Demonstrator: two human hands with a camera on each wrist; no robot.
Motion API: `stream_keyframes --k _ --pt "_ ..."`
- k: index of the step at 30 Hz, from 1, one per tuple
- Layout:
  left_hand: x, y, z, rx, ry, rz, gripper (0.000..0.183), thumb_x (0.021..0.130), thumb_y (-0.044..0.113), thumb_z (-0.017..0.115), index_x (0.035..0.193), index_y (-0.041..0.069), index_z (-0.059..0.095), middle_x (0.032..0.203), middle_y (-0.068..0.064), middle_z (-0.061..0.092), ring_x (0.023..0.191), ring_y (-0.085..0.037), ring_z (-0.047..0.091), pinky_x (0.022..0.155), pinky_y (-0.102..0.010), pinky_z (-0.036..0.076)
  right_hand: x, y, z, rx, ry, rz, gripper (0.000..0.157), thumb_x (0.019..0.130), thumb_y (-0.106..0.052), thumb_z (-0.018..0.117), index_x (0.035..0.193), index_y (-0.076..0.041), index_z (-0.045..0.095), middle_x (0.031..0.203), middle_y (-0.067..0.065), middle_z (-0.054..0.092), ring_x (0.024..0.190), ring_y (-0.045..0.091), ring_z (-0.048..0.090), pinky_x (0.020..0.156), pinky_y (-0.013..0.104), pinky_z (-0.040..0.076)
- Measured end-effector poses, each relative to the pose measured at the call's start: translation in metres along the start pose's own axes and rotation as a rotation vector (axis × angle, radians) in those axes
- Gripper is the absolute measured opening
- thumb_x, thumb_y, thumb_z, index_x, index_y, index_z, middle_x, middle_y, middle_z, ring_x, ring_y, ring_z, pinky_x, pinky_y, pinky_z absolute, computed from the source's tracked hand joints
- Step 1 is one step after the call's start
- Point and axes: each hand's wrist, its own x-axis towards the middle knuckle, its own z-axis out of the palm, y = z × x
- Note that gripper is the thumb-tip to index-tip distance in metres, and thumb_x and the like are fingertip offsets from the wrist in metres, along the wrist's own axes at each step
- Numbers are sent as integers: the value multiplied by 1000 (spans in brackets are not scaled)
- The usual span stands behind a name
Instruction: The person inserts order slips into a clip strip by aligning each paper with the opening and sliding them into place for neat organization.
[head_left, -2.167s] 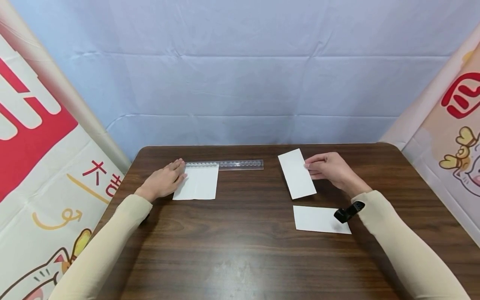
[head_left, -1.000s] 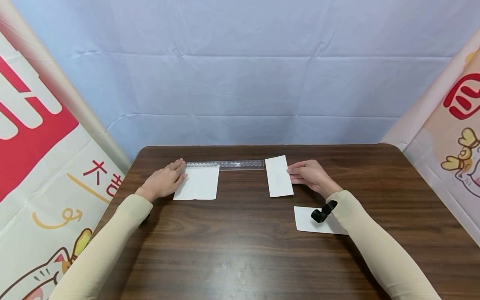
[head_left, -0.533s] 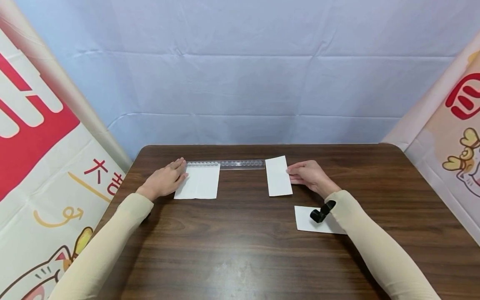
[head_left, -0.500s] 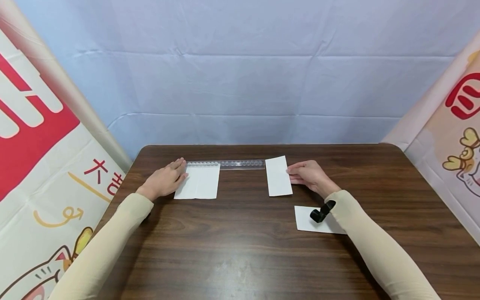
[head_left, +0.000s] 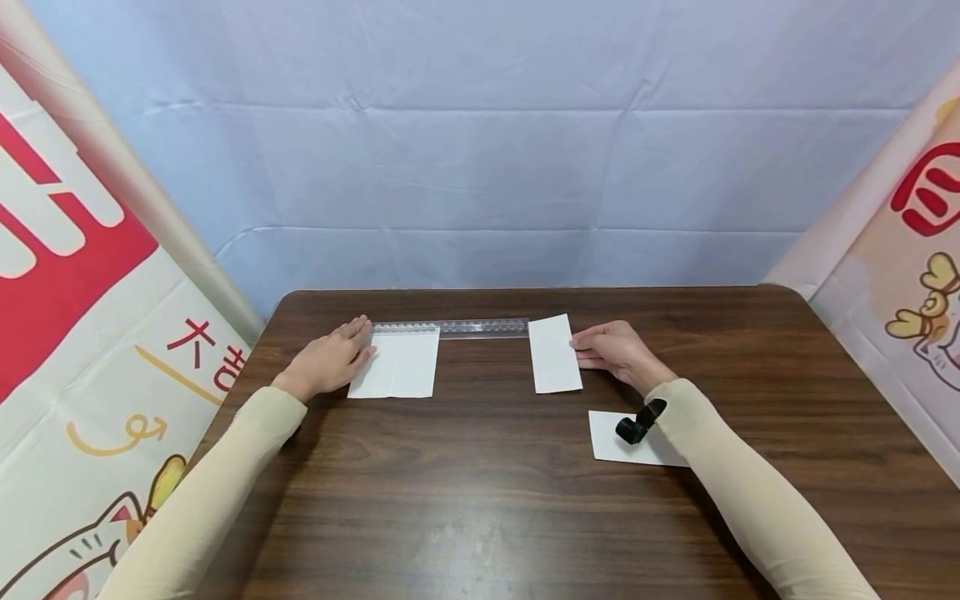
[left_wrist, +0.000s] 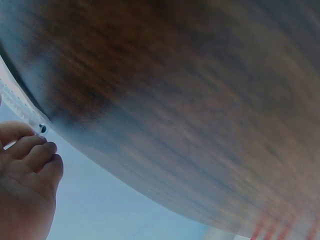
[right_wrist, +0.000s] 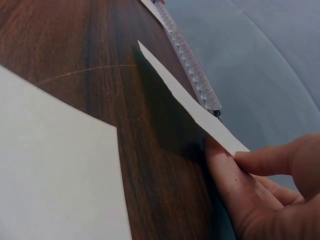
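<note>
From the head, the desk (head_left: 450,500) runs back to a pale blue cloth (head_left: 480,167). Near its far left corner, the left hand (head_left: 326,360) rests with fingers extended together, pressing the left end of a clear plastic ruler (head_left: 483,328) and touching a creased white paper sheet (head_left: 397,363). The ruler lies along the desk's far edge; the sheet's far side overlaps it. Right of the ruler's end, the right hand (head_left: 617,353) pinches a white paper slip (head_left: 555,354) by its right edge. A second slip (head_left: 603,437) lies closer to the desk's near edge, partly hidden by a black wrist camera (head_left: 640,422).

From the left wrist, the hand is partly cut off, its fingertips at the ruler's holed end, beside the desk's edge.

From the right wrist, thumb and fingers close on the held slip, which tilts above the desk and casts a shadow; the ruler's other end lies just beyond.
</note>
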Motion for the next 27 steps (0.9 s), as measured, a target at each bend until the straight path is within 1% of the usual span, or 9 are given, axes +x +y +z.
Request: stream_keyframes --k 7,19,27 --pt "0 0 0 -5 -2 5 64 115 35 39 164 -5 29 172 -27 25 160 -43 27 127 -59 33 1 2 1 -5 15 18 43 103 -2 63 140 16 56 82 -4 75 75 6 75 75 22 65" --pt "0 1 1 -2 -1 -2 64 115 36 39 164 -4 28 172 -26 25 160 -42 28 126 -60 35 0 1 1 -15 21 21 42 103 -3 63 139 16 57 83 -4 75 75 5 74 74 22 65" --pt "0 1 1 -3 -2 -5 64 115 36 39 164 -4 28 172 -26 24 160 -42 27 126 -59 34 0 4 1 -13 20 25 43 103 -4 63 140 15 57 83 -5 75 75 5 74 74 21 65"
